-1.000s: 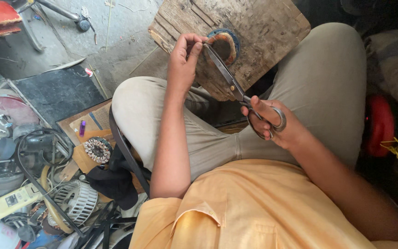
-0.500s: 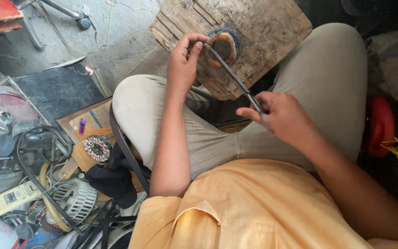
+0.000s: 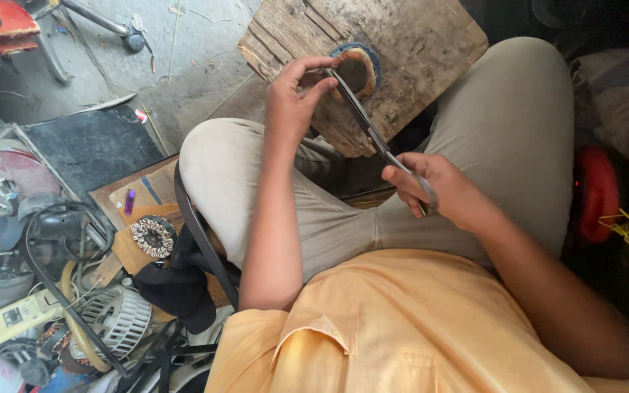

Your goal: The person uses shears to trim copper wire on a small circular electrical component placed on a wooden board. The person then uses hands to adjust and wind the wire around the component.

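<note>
The wooden block [image 3: 416, 51] is weathered grey-brown, streaked with dark grain. On it, the round piece [image 3: 357, 69] shows a blue rim around orange-brown. Just below the block, the scissors [image 3: 380, 142] are dull grey steel.

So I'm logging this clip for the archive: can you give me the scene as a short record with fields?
setting: person seated, knees apart, wooden block between them on the floor
left hand: left hand pinches a round copper-wound coil against the block
right hand: right hand grips the handles of large scissors
scissors: blades reach up to the coil, tips at its rim
clothing: orange shirt, beige trousers
nearby: toothed stator ring, white fan guard, red object
</note>
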